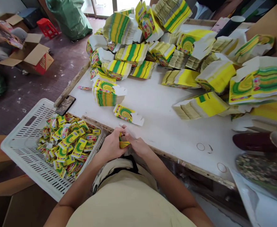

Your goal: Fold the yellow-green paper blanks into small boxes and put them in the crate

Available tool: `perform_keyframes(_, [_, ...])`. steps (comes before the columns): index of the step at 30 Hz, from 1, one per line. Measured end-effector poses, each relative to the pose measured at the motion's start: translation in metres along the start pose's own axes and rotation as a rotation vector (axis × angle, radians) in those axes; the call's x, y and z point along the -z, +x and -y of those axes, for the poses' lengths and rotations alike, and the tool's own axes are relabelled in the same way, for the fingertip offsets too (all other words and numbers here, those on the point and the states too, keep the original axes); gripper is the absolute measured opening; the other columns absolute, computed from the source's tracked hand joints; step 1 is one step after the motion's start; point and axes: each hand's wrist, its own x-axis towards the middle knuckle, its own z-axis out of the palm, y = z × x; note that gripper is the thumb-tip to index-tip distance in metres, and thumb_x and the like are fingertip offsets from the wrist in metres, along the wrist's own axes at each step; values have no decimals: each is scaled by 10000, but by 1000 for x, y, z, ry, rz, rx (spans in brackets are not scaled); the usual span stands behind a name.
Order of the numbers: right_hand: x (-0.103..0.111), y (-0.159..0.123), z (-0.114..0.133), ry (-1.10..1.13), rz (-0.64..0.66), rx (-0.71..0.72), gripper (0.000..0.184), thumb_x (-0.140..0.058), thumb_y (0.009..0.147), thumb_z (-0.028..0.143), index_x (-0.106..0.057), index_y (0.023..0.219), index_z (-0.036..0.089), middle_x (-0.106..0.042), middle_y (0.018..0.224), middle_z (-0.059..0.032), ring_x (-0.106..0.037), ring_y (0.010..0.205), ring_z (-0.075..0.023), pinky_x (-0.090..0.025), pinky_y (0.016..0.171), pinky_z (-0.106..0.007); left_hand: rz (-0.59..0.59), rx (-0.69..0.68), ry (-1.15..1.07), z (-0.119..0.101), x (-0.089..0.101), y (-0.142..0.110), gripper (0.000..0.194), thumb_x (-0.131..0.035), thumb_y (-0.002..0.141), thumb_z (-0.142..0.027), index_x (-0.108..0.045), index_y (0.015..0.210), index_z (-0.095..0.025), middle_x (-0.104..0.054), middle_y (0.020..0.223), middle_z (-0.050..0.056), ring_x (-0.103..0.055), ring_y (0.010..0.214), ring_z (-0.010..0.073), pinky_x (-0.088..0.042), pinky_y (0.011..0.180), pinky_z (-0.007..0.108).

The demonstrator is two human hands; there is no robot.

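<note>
At the table's near edge, my left hand [112, 143] and my right hand [136, 142] come together around a small yellow carton [124, 144]. Fingers of both hands close on it and cover most of it. Just beyond them a single flat carton [128, 114], yellow and green with white flaps, lies on the white table [152, 104]. Behind that stands a stack of flat cartons [107, 93]. To my left, a white plastic basket [22, 134] holds many small folded yellow cartons [69, 138].
Bundles of flat cartons [131, 53] pile up along the table's far side and right. A phone [65, 105] rests at the left corner. On the right lie a dark red cylinder [251, 142] and a mottled pad [258, 170]. A person [1, 37] sits beside an open cardboard box [31, 55].
</note>
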Motion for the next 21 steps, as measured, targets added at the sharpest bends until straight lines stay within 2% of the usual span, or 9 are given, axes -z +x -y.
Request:
perform_keyframes(3, [-3,-6,5,-271,-6,131,708,-443,926,630,-377,1479,194,-515,1433,-155,-512,1315,-278,-449,1084,-485,32,49,3,8,1,2,529,-693,658,-196,-477,1139,-232,-626,954,51,-654,845,258,-514,740,359])
perform_keyframes(6, [-8,-13,12,-542,50,288,542,-451,980,322,-350,1496,189,-338,1558,-159,-373,1419,-273,-392,1131,-467,37,9,-71,18,1,4,487,-649,647,-127,-522,1106,-229,-612,992,71,-641,878,253,-517,783,368])
perform_keyframes(8, [-10,-13,13,-615,64,364,500,-438,951,167,-430,1450,197,-350,1551,-160,-375,1419,-259,-410,1122,-439,6,-20,-101,22,0,5,520,-649,646,-118,-520,1140,-219,-573,1149,111,-627,972,251,-509,847,372])
perform_keyframes(10, [-7,-9,13,-611,13,412,475,-474,899,95,-543,1352,221,-467,1471,-147,-472,1352,-241,-445,1095,-417,-91,27,-79,24,-1,4,666,-704,644,-176,-439,1255,-193,-506,1264,150,-605,1030,253,-498,885,391])
perform_keyframes(13, [6,0,11,-531,-211,434,398,-560,829,76,-659,1178,238,-592,1325,-118,-594,1215,-230,-538,984,-386,-313,232,-38,23,-1,3,856,-824,572,-317,-377,1288,-174,-510,1232,146,-594,1003,246,-492,880,405])
perform_keyframes(15, [15,5,10,-484,-334,425,372,-572,835,98,-664,1169,233,-590,1319,-126,-609,1188,-237,-589,882,-362,-378,375,-165,21,0,2,754,-828,590,-383,-429,1197,-180,-579,1084,90,-611,896,210,-504,809,366])
perform_keyframes(16, [19,6,9,-484,-345,424,372,-577,848,118,-653,1194,233,-572,1345,-133,-604,1195,-244,-595,867,-365,-378,423,-288,20,2,2,668,-808,624,-400,-450,1145,-182,-605,999,62,-618,844,193,-506,769,339])
perform_keyframes(18, [24,8,8,-531,-281,446,355,-582,882,166,-638,1224,239,-526,1407,-139,-573,1241,-261,-568,934,-412,-364,472,-550,19,4,2,535,-765,685,-400,-476,1079,-182,-638,872,25,-626,760,162,-503,709,293])
perform_keyframes(21, [28,6,6,-616,-173,494,271,-570,925,225,-661,1179,251,-497,1442,-125,-508,1315,-271,-486,1053,-461,-381,505,-756,16,7,4,549,-788,671,-373,-506,1096,-171,-660,776,-4,-626,677,137,-497,661,255])
